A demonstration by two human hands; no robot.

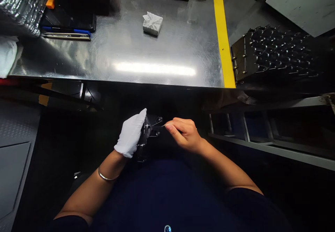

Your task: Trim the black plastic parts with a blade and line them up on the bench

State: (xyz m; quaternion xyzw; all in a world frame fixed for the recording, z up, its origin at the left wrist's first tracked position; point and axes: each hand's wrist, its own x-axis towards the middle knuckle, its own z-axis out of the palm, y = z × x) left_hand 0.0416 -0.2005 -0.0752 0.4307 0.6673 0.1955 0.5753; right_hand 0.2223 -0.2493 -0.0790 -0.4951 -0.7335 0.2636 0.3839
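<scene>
My left hand [131, 134], in a white glove, grips a small black part with metal pins [148, 132] over my lap, below the table's front edge. My bare right hand [184, 134] pinches a thin metal pin [164, 125] between thumb and fingers, its tip pointing left at the black part, very close to it. A metal bangle sits on my left wrist. The part's lower half is lost in shadow.
A steel table [167, 50] lies ahead with a crumpled white tissue [152, 23], pens [66, 33] and a dark case at the back left. A yellow stripe [223, 40] edges the table's right side. A rack of black parts [272, 52] stands at the right.
</scene>
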